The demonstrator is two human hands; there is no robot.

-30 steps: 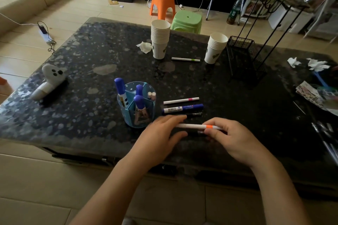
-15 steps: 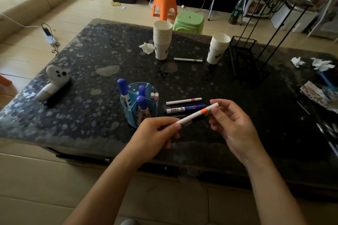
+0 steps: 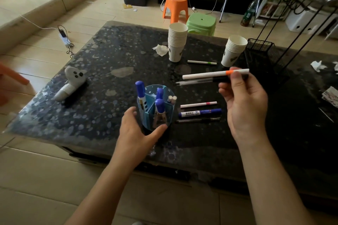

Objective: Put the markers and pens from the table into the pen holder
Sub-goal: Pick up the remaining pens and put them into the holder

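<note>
A blue pen holder [image 3: 165, 110] stands near the table's front edge with three blue-capped markers [image 3: 140, 90] and two small white pens in it. My left hand [image 3: 136, 133] cups its near side, thumb on the right and fingers on the left. Raised above the table to the right, my right hand [image 3: 245, 104] pinches a white marker with an orange band [image 3: 206, 74] together with a clear black-tipped pen [image 3: 197, 81], both level and pointing left. Right of the holder lie a pink-banded white pen [image 3: 198, 104], a blue marker [image 3: 200, 112] and a black pen [image 3: 198, 120]. A green-banded white pen [image 3: 202, 62] lies farther back.
Two stacks of paper cups [image 3: 177, 42] [image 3: 233, 51] stand at the back of the dark speckled table [image 3: 109, 56], beside a black wire rack [image 3: 259, 55]. A white ghost-shaped object [image 3: 72, 83] lies at the left. Crumpled tissues [image 3: 161, 49] and papers sit on the table.
My left hand let go of the orange-banded marker and moved left to the pen holder. My right hand lifted that marker, now with a clear pen alongside it, up and away.
</note>
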